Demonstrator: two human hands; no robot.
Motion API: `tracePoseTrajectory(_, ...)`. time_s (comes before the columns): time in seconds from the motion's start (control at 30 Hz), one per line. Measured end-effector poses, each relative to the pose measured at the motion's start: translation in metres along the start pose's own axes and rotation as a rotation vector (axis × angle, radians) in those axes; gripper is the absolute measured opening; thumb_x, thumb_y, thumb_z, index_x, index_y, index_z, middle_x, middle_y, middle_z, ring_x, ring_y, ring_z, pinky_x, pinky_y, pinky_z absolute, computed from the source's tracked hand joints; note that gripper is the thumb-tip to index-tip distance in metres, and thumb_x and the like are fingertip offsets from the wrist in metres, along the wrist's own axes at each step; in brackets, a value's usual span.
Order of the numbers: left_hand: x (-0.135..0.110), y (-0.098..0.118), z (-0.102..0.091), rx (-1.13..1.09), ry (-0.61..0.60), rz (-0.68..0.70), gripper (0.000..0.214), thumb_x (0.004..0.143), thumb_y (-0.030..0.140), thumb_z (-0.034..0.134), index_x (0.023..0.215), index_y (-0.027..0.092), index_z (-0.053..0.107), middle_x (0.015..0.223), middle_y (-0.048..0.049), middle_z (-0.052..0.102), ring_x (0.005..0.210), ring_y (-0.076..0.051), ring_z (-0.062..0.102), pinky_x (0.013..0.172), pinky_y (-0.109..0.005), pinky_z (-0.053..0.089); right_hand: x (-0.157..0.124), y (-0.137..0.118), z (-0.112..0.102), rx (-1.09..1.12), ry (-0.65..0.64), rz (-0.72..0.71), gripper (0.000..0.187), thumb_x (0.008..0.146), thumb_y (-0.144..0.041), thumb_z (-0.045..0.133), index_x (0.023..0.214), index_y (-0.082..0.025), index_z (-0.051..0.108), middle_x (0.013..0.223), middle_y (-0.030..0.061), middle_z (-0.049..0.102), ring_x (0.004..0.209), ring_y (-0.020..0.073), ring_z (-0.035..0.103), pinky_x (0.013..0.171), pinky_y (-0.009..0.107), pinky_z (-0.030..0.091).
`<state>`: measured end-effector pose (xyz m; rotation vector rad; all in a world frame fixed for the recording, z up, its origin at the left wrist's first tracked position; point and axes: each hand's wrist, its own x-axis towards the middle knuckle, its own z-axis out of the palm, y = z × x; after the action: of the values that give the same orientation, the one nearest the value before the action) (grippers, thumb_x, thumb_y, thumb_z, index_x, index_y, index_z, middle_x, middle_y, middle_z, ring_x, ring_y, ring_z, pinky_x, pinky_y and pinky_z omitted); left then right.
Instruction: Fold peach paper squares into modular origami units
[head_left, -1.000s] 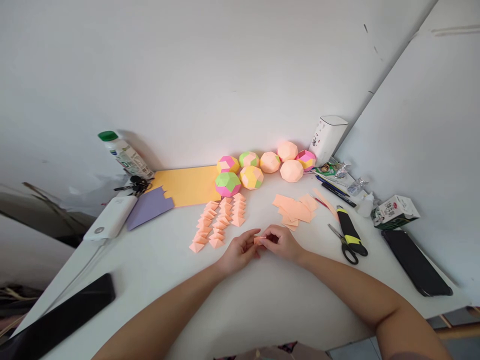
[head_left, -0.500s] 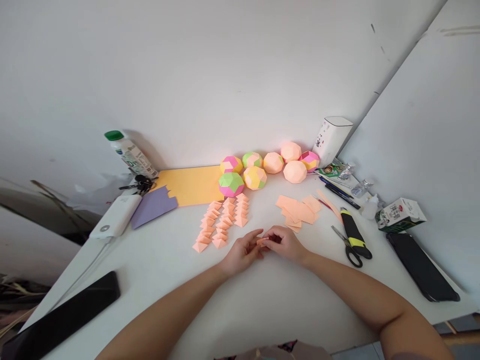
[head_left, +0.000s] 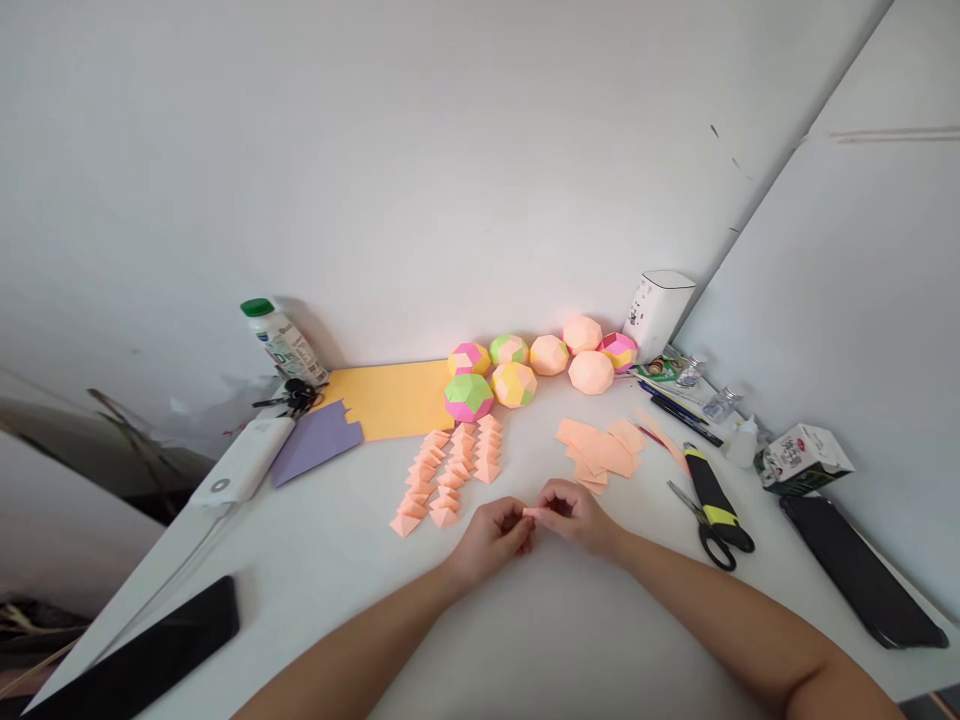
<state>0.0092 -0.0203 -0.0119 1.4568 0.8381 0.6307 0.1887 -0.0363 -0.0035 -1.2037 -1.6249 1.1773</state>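
A small piece of peach paper (head_left: 529, 512) is pinched between my two hands above the white table. My left hand (head_left: 491, 540) has its fingers curled and closed on the paper's left side. My right hand (head_left: 576, 518) grips the other side between thumb and forefinger. Most of the piece is hidden by the fingers. Left of the hands stand rows of folded peach paper pyramids (head_left: 448, 478). To the right lie flat peach paper scraps (head_left: 600, 447). Several faceted paper balls (head_left: 469, 397) in pink, green, yellow and peach sit by the wall.
Scissors (head_left: 709, 530) and a black-and-yellow utility knife (head_left: 716, 497) lie at the right, near pens (head_left: 682, 415) and a small carton (head_left: 802, 458). Yellow card (head_left: 397, 400), purple card (head_left: 315, 445), a bottle (head_left: 281, 340), a white power bank (head_left: 244, 460) and a black phone (head_left: 165, 640) are at the left.
My left fingers, more spread before, have curled in around the paper. Both hands stay together. The whole view has shifted, with the table lower in the picture.
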Motion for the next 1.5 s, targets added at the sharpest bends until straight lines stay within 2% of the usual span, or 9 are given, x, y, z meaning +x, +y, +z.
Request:
tracePoseTrajectory(0.23,-0.001,0.001,0.0,-0.007,0.019,-0.028,0.027,0.085,0.042,0.049,0.078,0.017,0.052,0.054,0.0028,0.054,0.047,-0.01,0.049,0.047,-0.022,0.036,-0.002,0.002,0.003,-0.116,-0.006,-0.07,0.009,0.078,-0.021,0.055,0.071,-0.016,0.052,0.067,-0.0018,0.047,0.057,0.0097,0.04,0.052,0.022,0.034)
tracePoseTrajectory(0.57,-0.001,0.001,0.004,-0.006,0.031,0.009,0.027,0.083,0.043,0.05,0.073,0.017,0.051,0.052,0.0028,0.054,0.046,-0.01,0.047,0.046,-0.021,0.033,-0.002,0.0,0.007,-0.221,0.022,-0.125,0.012,0.07,-0.016,0.054,0.062,-0.018,0.046,0.061,-0.0023,0.044,0.055,0.0107,0.039,0.05,0.023,0.032)
tracePoseTrajectory(0.9,-0.004,0.008,0.005,-0.023,0.156,-0.02,0.036,0.079,0.049,0.052,0.063,0.02,0.04,0.044,0.0045,0.051,0.04,-0.009,0.043,0.043,-0.021,0.03,-0.002,0.002,0.002,-0.086,0.035,-0.033,0.012,0.067,-0.012,0.05,0.06,-0.018,0.043,0.06,-0.0031,0.041,0.056,0.0105,0.036,0.051,0.023,0.03)
tracePoseTrajectory(1.1,0.0,0.005,0.003,-0.11,0.112,-0.032,0.038,0.078,0.053,0.054,0.065,0.02,0.04,0.043,0.0053,0.051,0.038,-0.009,0.043,0.041,-0.02,0.027,-0.001,0.001,0.001,-0.015,0.016,-0.022,0.01,0.068,-0.013,0.05,0.063,-0.018,0.043,0.06,-0.0034,0.04,0.056,0.0108,0.036,0.051,0.023,0.03)
tracePoseTrajectory(1.23,0.003,0.005,0.001,-0.145,0.129,-0.052,0.041,0.075,0.056,0.057,0.066,0.02,0.04,0.042,0.0058,0.051,0.036,-0.009,0.044,0.04,-0.019,0.028,-0.001,0.003,0.0,0.008,0.036,-0.038,0.012,0.07,-0.014,0.052,0.063,-0.018,0.043,0.061,-0.0036,0.039,0.056,0.0104,0.035,0.051,0.023,0.03)
tracePoseTrajectory(1.37,0.003,0.003,-0.001,-0.16,0.111,-0.02,0.042,0.075,0.056,0.058,0.066,0.02,0.038,0.041,0.0063,0.051,0.035,-0.009,0.043,0.039,-0.019,0.028,-0.002,0.009,-0.001,0.125,-0.001,-0.018,0.008,0.076,-0.02,0.054,0.075,-0.019,0.046,0.063,-0.0039,0.042,0.055,0.0103,0.039,0.052,0.023,0.034)
tracePoseTrajectory(1.5,0.003,0.002,-0.002,-0.201,0.084,0.013,0.042,0.075,0.056,0.058,0.066,0.021,0.037,0.045,0.006,0.052,0.037,-0.009,0.045,0.039,-0.019,0.029,-0.001,0.013,-0.001,0.126,-0.022,0.006,0.013,0.079,-0.027,0.057,0.077,-0.019,0.047,0.064,-0.0032,0.046,0.056,0.0105,0.043,0.053,0.024,0.037)
